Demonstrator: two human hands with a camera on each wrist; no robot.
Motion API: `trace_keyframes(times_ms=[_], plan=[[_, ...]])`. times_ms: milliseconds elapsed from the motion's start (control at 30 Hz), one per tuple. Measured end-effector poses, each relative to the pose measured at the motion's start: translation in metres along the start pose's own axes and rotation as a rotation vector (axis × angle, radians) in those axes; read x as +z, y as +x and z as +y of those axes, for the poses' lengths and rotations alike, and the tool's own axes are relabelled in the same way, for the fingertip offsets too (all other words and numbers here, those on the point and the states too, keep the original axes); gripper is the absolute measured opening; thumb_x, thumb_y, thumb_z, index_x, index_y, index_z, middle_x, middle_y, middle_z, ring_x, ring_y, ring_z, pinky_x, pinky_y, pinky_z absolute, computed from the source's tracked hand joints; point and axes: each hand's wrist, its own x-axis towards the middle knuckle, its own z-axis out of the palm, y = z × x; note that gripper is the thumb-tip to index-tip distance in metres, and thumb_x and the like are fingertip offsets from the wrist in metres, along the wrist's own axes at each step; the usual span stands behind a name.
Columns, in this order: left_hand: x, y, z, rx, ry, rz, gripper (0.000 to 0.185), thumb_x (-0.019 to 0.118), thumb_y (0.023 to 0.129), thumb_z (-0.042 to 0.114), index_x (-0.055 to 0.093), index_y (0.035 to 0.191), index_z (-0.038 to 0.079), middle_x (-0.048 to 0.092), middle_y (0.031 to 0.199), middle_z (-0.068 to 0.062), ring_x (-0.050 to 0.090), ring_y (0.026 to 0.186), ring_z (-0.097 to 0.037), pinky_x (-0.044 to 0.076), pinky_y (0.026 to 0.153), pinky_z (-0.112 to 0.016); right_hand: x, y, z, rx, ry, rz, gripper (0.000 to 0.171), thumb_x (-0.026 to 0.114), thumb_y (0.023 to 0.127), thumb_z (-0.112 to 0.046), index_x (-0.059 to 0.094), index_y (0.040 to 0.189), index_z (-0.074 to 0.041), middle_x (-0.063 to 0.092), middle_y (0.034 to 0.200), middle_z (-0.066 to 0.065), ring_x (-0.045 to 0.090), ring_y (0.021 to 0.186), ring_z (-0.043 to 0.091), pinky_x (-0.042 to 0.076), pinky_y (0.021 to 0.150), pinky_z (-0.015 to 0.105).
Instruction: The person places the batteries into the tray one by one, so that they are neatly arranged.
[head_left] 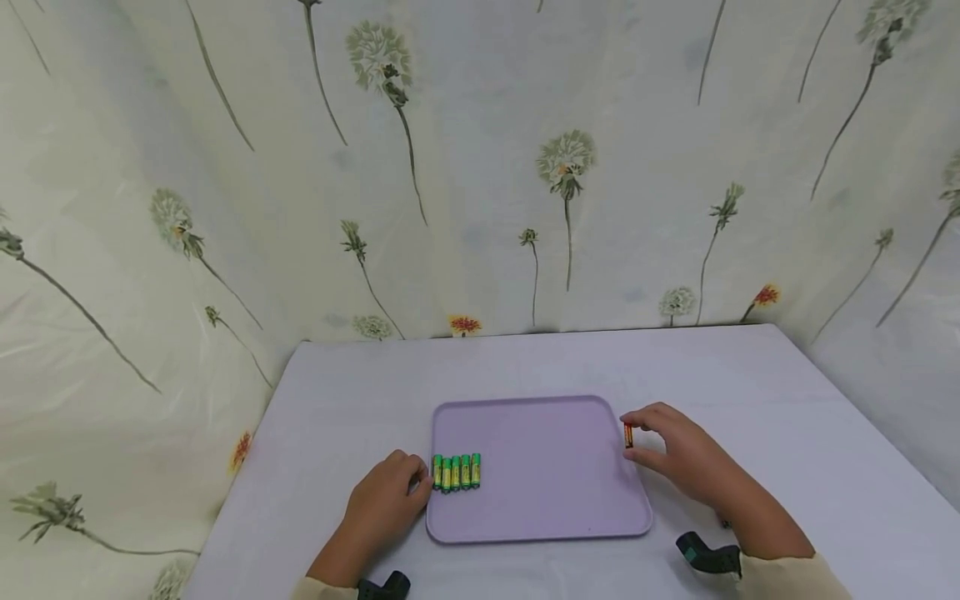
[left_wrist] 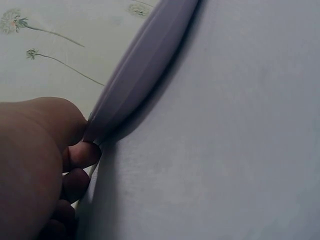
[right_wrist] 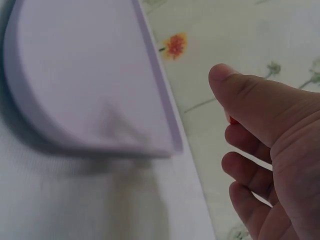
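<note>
A lilac tray [head_left: 555, 500] lies on the white table. Several green-and-yellow batteries [head_left: 456, 472] stand in a row near its left side. My left hand [head_left: 417, 485] is at the tray's left rim beside that row; in the left wrist view its curled fingers [left_wrist: 80, 156] close on the rim [left_wrist: 145, 65]. At the tray's right edge my right hand [head_left: 634, 435] pinches a small red-and-orange battery [head_left: 628, 435] between thumb and fingers. In the right wrist view only a red sliver of that battery [right_wrist: 233, 120] shows behind the thumb [right_wrist: 245, 97], next to the tray's corner [right_wrist: 85, 75].
The table [head_left: 787, 400] is covered in white cloth and backed on three sides by a flower-print curtain [head_left: 480, 167]. Dark wrist camera mounts [head_left: 708, 554] show at the bottom of the head view.
</note>
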Motion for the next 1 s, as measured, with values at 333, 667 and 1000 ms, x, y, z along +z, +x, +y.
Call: trace_keyframes(times_ms=[333, 667, 1000], plan=[[-0.001, 0.000, -0.001, 0.000, -0.002, 0.004, 0.012, 0.066, 0.100, 0.034, 0.063, 0.093, 0.024, 0.049, 0.085, 0.009, 0.043, 0.074, -0.009, 0.037, 0.064, -0.027, 0.011, 0.019, -0.026, -0.114, 0.002, -0.023, 0.047, 0.082, 0.092, -0.026, 0.067, 0.133, -0.010, 0.065, 0.126, -0.002, 0.063, 0.118, 0.025, 0.052, 0.099, 0.051], [0.002, 0.001, -0.003, 0.008, -0.007, 0.014, 0.011, 0.067, 0.099, 0.033, 0.062, 0.093, 0.025, 0.048, 0.084, 0.009, 0.043, 0.073, -0.009, 0.036, 0.062, -0.027, 0.029, 0.036, -0.045, -0.168, 0.029, -0.064, 0.047, 0.082, 0.092, -0.028, 0.067, 0.133, -0.011, 0.064, 0.129, -0.004, 0.062, 0.122, 0.022, 0.051, 0.103, 0.049], [0.006, 0.001, -0.006, 0.007, -0.023, 0.006, 0.011, 0.066, 0.099, 0.033, 0.062, 0.092, 0.026, 0.048, 0.084, 0.009, 0.043, 0.073, -0.009, 0.037, 0.062, -0.027, 0.047, 0.047, -0.063, -0.180, 0.064, -0.150, 0.044, 0.081, 0.092, -0.025, 0.068, 0.132, -0.013, 0.065, 0.128, -0.006, 0.056, 0.130, 0.024, 0.048, 0.107, 0.048]])
